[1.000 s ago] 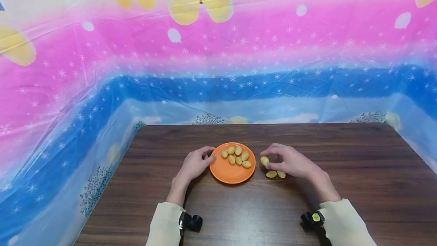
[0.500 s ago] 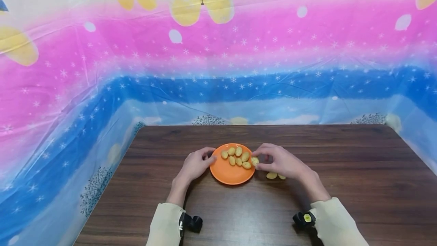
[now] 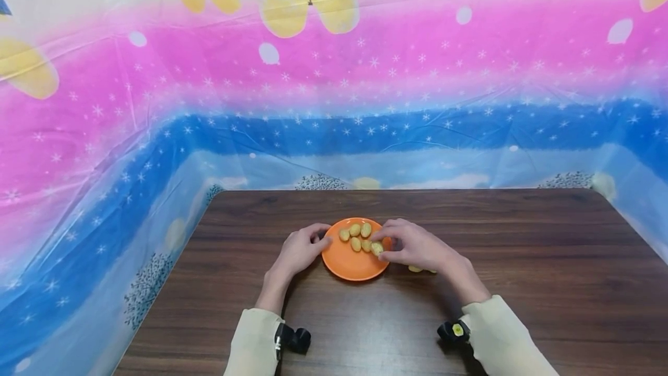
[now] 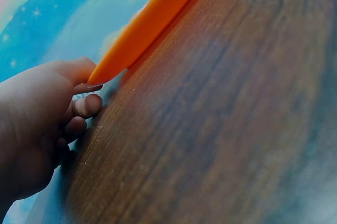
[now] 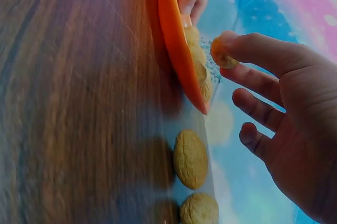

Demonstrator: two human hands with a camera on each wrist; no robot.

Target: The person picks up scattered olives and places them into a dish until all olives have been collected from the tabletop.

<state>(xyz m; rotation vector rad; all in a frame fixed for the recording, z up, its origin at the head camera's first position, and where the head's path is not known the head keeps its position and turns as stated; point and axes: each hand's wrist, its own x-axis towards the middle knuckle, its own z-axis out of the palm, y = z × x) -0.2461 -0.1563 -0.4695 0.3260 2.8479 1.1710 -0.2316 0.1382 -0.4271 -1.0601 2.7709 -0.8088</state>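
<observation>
One yellowish oval [image 3: 377, 248] — right hand [image 3: 417, 245], pinched

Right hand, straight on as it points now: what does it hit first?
The right hand would probably meet the potatoes on the plate, just left of its pinched potato. That one looks raised in the right wrist view, so it may clear them.

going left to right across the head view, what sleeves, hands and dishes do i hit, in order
Left sleeve → left hand → orange plate → right hand → right sleeve.
</observation>
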